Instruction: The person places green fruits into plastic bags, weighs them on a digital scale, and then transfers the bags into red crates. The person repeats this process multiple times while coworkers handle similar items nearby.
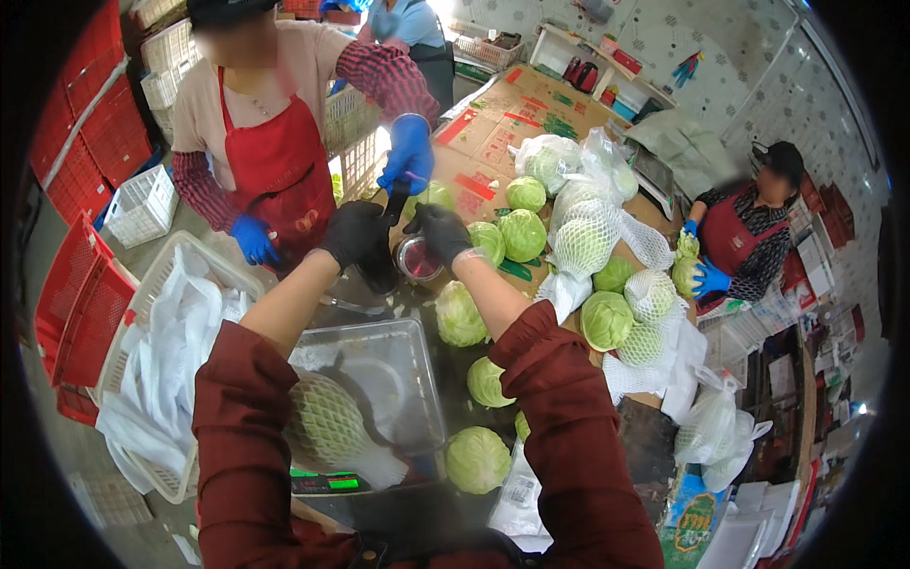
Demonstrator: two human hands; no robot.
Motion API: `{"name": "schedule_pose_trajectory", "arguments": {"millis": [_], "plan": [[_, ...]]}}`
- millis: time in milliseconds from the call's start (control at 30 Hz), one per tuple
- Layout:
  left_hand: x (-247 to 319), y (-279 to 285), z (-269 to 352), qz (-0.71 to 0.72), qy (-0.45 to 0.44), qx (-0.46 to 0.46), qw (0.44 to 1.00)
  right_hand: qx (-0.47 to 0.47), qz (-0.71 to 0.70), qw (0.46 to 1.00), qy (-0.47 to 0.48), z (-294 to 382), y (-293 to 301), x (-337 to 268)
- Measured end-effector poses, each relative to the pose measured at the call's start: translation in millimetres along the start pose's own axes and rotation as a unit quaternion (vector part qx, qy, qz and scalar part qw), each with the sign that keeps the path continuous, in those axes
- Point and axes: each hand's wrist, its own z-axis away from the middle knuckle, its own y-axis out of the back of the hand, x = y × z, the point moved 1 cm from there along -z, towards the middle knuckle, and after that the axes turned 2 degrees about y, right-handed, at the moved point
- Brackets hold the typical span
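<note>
My left hand (357,233), in a black glove, is at the upper middle, against a dark strip-like object (397,203) below a co-worker's blue glove; whether it grips this is unclear. To its right, my right hand (442,233), also black-gloved, has bent fingers beside a round clear container with red inside (419,259). A dark upright object (377,274) stands below my left hand. Nearer me, a net-wrapped cabbage (330,419) lies on the clear tray of a scale (419,370) with a lit green display. Bare cabbages (458,313) sit to the right, under my right forearm.
A curved-bladed tool (352,306) lies behind the tray. White foam nets fill a plastic basket (114,355) at left. Wrapped and bare cabbages (522,235) crowd the cardboard-covered table (490,135). A co-worker in a red apron (274,156) stands opposite; another co-worker (739,235) handles a cabbage at right.
</note>
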Motion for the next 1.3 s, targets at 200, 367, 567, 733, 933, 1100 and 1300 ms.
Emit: {"name": "schedule_pose_trajectory", "arguments": {"millis": [200,367,567,733,933,1100,1300], "plan": [[43.6,33.0,11.7,0.084,0.027,0.027,0.996,0.084,-0.148,0.974,0.150,12.3,18.9,-17.9],[58.7,30.5,13.4,0.120,0.012,0.013,0.993,0.054,-0.326,0.939,0.095,31.6,50.8,-55.7],[74.6,20.1,6.1,0.107,-0.002,-0.032,0.994,0.036,-0.310,0.950,0.017,55.8,80.1,-74.7],[77.8,5.9,-0.2,0.084,-0.051,-0.022,0.995,0.071,-0.389,0.918,-0.032,40.0,87.8,-62.0],[69.4,4.8,-2.0,0.074,0.006,-0.008,0.997,0.003,-0.349,0.928,-0.131,5.0,92.9,-42.5],[65.4,0.4,-4.5,0.075,0.020,-0.028,0.997,0.055,-0.227,0.971,-0.054,-22.4,81.6,-29.2],[57.4,-5.4,-5.0,0.181,0.090,-0.018,0.979,0.115,0.114,0.986,-0.040,-24.3,83.8,-34.8]]}}
